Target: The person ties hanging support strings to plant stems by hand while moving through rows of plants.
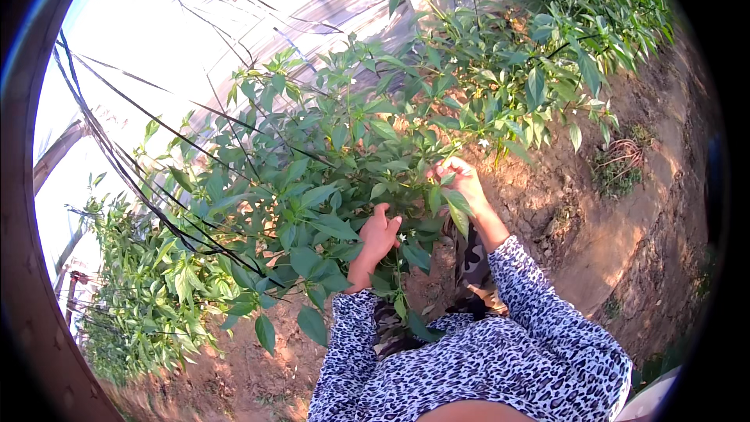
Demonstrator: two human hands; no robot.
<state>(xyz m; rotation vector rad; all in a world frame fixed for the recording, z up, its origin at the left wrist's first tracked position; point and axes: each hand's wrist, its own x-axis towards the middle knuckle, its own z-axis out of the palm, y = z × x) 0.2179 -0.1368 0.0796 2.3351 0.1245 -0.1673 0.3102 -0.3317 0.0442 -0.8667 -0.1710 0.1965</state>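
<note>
Leafy green pepper plants [328, 152] with small white flowers fill the middle of the head view. My left hand [381, 231] reaches in among the lower leaves, its thumb and index finger raised and apart; its other fingers are partly hidden, and nothing shows between the visible fingertips. Up and to the right of it, my right hand [459, 177] is at the plant's near edge with its fingers bent around a thin leafy shoot [460, 205]. Leaves hang below this hand. Its fingertips are small and partly covered, so a firm grip cannot be made out.
Dark strings [158, 202] run from the upper left down into the foliage. Bare brown soil [592, 246] slopes along the right. A bundle of thin reddish stems or roots [624, 155] lies on it. More plants [152, 287] grow at the lower left, and a wooden pole [55, 155] leans at the far left.
</note>
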